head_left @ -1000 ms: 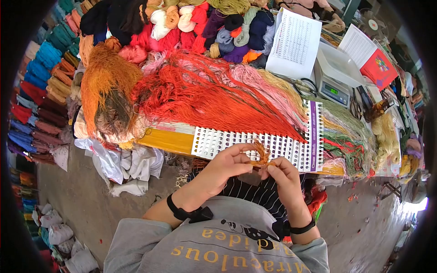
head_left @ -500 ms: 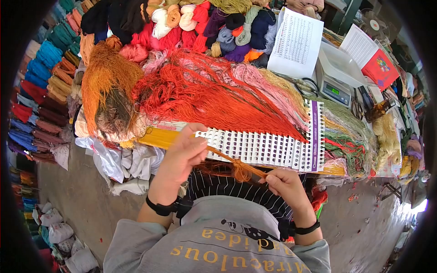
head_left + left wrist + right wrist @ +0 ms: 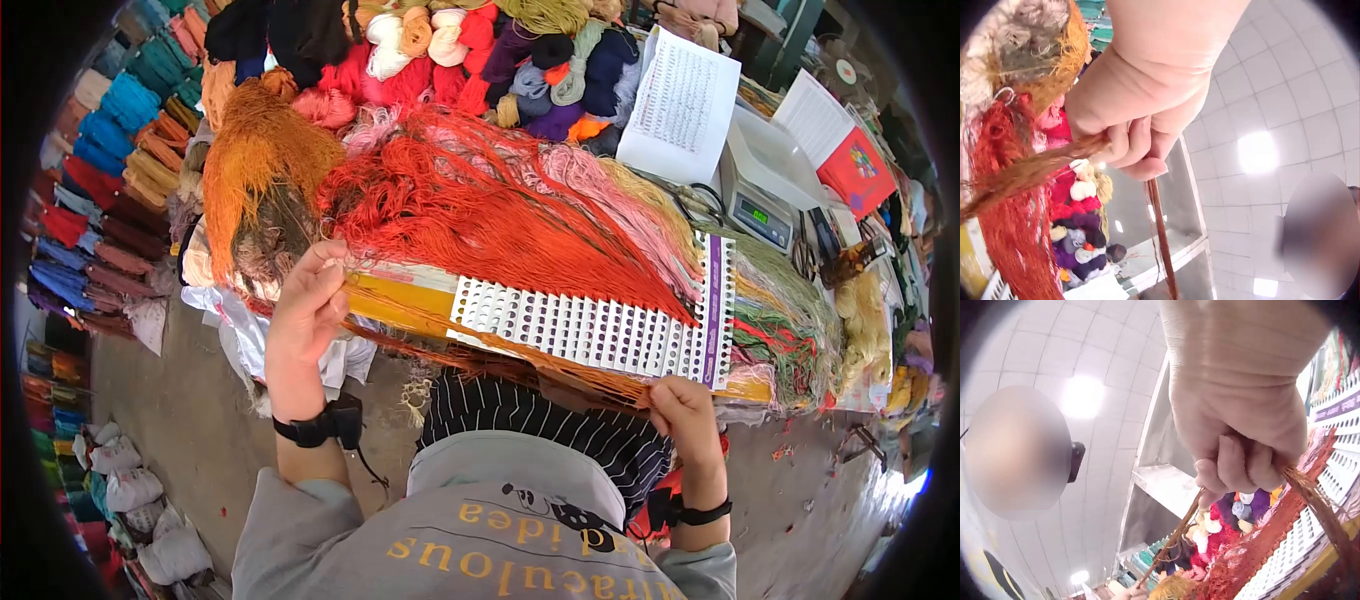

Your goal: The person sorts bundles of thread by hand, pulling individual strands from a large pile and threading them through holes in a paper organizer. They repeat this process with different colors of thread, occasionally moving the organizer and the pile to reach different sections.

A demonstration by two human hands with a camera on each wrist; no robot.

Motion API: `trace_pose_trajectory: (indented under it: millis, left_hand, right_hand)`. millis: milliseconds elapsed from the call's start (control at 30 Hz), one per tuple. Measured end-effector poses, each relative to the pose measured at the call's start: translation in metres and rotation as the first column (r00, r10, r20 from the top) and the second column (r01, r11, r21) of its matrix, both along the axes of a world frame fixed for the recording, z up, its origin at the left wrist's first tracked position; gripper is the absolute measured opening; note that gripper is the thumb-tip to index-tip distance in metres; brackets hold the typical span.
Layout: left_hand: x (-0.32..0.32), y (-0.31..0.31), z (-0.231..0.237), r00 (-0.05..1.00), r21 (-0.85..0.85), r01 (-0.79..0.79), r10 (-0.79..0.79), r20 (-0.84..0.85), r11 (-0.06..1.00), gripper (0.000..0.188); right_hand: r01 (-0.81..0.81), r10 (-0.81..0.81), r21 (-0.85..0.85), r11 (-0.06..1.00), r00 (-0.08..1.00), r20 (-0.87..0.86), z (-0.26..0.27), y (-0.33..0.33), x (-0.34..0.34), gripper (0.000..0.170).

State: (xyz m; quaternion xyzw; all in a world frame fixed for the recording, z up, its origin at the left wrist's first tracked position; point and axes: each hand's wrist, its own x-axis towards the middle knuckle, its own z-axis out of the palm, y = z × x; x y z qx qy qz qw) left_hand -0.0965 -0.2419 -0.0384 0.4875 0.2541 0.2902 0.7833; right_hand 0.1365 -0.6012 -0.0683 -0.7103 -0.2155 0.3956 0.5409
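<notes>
A long loop of fine, frayed orange-brown thread (image 3: 1032,172) stretches between the left hand (image 3: 308,305) and the right hand (image 3: 685,415), gripped at either end within their curled fingers, near the yellow table edge (image 3: 400,313), white cards (image 3: 570,325) punched with round holes and, beyond, stringy red yarn (image 3: 500,230).

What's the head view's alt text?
A person's left hand and right hand hold long orange-brown thread strands between them, on the near side of white perforated cards; red thread spreads beyond, with a white digital scale at right.
</notes>
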Motion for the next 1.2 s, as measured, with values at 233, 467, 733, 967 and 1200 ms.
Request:
trace_pose_trajectory:
  millis: [233,467,733,967,1200]
  left_hand:
    - [-0.031,0.021,0.002,0.994,0.125,0.069,-0.058,-0.088,0.99,0.025]
    - [-0.083,0.053,-0.022,0.954,0.252,0.036,0.041,-0.296,0.967,0.025]
    - [-0.12,0.041,-0.108,0.625,0.41,0.519,-0.006,-0.78,0.751,0.018]
    - [0.006,-0.072,-0.058,0.743,0.502,0.656,-0.365,-0.561,0.563,0.024]
    - [0.074,-0.155,-0.099,0.599,0.382,0.789,-0.739,-0.307,0.481,0.033]
  right_hand:
    - [0.09,-0.017,0.208,0.974,0.945,-0.327,0.002,-0.016,0.014,0.038]
    - [0.416,-0.141,0.322,0.85,0.77,-0.622,0.006,-0.034,0.025,0.031]
    - [0.44,0.014,0.371,0.818,0.629,-0.778,-0.002,-0.037,0.015,0.033]
    - [0.2,0.122,0.399,0.895,0.75,-0.65,0.012,-0.026,0.002,0.037]
    - [0.217,0.158,0.47,0.856,0.755,-0.636,0.024,-0.038,-0.006,0.037]
